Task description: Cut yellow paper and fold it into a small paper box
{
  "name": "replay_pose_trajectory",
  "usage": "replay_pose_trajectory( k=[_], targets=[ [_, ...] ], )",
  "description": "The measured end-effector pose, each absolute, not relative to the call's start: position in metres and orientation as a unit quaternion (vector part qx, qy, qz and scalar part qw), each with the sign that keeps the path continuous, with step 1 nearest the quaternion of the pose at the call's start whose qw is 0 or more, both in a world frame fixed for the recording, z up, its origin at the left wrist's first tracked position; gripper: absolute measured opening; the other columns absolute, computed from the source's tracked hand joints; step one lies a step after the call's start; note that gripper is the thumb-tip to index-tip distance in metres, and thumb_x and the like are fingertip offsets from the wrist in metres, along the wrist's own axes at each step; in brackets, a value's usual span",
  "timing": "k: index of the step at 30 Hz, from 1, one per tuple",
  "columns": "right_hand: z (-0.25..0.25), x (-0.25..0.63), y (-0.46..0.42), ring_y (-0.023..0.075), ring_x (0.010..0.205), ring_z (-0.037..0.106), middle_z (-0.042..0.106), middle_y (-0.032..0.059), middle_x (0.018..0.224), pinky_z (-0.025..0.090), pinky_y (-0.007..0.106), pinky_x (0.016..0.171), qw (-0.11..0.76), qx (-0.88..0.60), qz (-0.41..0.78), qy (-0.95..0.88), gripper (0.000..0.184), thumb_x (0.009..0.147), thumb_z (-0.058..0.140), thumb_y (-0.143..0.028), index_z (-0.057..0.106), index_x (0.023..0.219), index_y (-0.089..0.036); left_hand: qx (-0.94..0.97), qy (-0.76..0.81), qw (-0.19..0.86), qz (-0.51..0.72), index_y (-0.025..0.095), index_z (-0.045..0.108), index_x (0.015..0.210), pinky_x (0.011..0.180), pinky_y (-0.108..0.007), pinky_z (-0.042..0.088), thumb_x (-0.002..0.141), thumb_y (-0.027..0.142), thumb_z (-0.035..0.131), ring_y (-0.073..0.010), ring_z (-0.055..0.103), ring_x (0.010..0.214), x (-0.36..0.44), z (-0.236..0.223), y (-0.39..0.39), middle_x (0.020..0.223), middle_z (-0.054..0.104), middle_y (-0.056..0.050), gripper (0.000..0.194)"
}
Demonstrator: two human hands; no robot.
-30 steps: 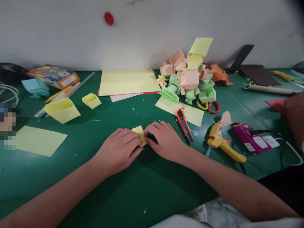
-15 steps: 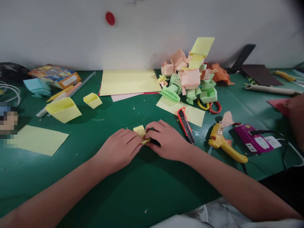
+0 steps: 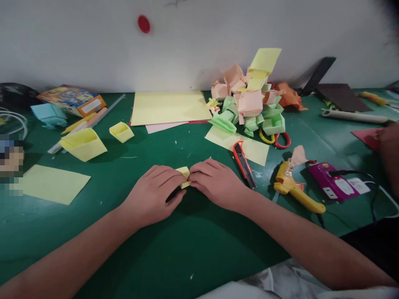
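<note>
Between my two hands, over the green table [image 3: 174,253], is a small piece of folded yellow paper [image 3: 184,172]. My left hand [image 3: 156,193] grips its left side, the fingers curled over it and the thumb lower down, slightly apart from it. On the other side my right hand [image 3: 215,182] pinches the right end, its fingertips close together. Fingers cover much of the paper, so its full shape is hidden. A red box cutter [image 3: 244,164] lies just beyond my right hand. Two open yellow paper boxes, a larger one [image 3: 83,144] and a smaller one [image 3: 121,132], stand to the left.
Pink and green folded paper pieces [image 3: 249,104] are heaped at the back, with scissors [image 3: 282,140] beneath. On the right lie a yellow glue gun [image 3: 294,189] and a purple power adapter [image 3: 333,182] with cables. Yellow sheets [image 3: 170,108] rest against the wall. Another person's hand [image 3: 389,141] shows far right.
My left thumb has moved down, away from the paper, and my right fingers have closed together. The folded paper has turned slightly and shows its front edge more.
</note>
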State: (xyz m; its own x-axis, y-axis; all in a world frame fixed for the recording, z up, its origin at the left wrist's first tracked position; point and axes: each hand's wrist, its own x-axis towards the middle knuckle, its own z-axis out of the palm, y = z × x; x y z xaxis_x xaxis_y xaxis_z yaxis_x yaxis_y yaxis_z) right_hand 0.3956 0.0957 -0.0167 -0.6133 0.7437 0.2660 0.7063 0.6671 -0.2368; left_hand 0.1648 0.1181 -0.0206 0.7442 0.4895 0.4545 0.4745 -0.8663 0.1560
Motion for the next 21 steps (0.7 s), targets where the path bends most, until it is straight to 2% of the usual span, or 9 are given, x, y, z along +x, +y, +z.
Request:
replay_pose_trajectory(
  k=[6,12,18,21],
  targets=[
    [-0.011,0.397,0.093,0.0205,0.098,0.06,0.068,0.0098,0.113,0.047,0.039,0.092,0.268,-0.387,0.115,-0.875,0.026,0.108,0.039,-0.029,0.064,0.108,-0.02,0.895,0.294,0.075,0.326,0.021,0.067,0.1,0.084,-0.033,0.055,0.097,0.022,0.058,-0.0187,0.07,0.091,0.17,-0.004,0.11,0.093,0.075,-0.003,0.01],
    [-0.004,0.402,0.089,0.0211,0.108,0.06,0.065,0.0096,0.109,0.05,0.037,0.094,0.384,-0.299,0.221,-0.845,0.014,0.103,0.053,-0.032,0.056,0.111,-0.021,0.871,0.305,0.156,0.353,0.023,0.066,0.102,0.083,-0.03,0.055,0.095,0.018,0.061,-0.0166,0.068,0.092,0.17,0.008,0.098,0.094,0.074,-0.002,0.01],
    [-0.003,0.401,0.088,0.0189,0.101,0.062,0.066,0.0071,0.102,0.052,0.035,0.088,0.394,-0.289,0.232,-0.841,0.007,0.104,0.05,-0.023,0.057,0.106,-0.022,0.853,0.327,0.208,0.35,0.024,0.069,0.095,0.071,-0.026,0.055,0.094,0.027,0.066,-0.0147,0.07,0.083,0.173,0.01,0.096,0.088,0.075,0.001,0.004],
    [-0.002,0.399,0.088,0.0177,0.091,0.062,0.066,0.0063,0.096,0.052,0.032,0.081,0.39,-0.314,0.24,-0.832,0.01,0.104,0.048,-0.022,0.057,0.1,-0.022,0.85,0.346,0.198,0.345,0.024,0.068,0.091,0.068,-0.024,0.055,0.095,0.033,0.065,-0.014,0.07,0.078,0.176,0.01,0.096,0.086,0.075,0.001,0.011]
  ],
)
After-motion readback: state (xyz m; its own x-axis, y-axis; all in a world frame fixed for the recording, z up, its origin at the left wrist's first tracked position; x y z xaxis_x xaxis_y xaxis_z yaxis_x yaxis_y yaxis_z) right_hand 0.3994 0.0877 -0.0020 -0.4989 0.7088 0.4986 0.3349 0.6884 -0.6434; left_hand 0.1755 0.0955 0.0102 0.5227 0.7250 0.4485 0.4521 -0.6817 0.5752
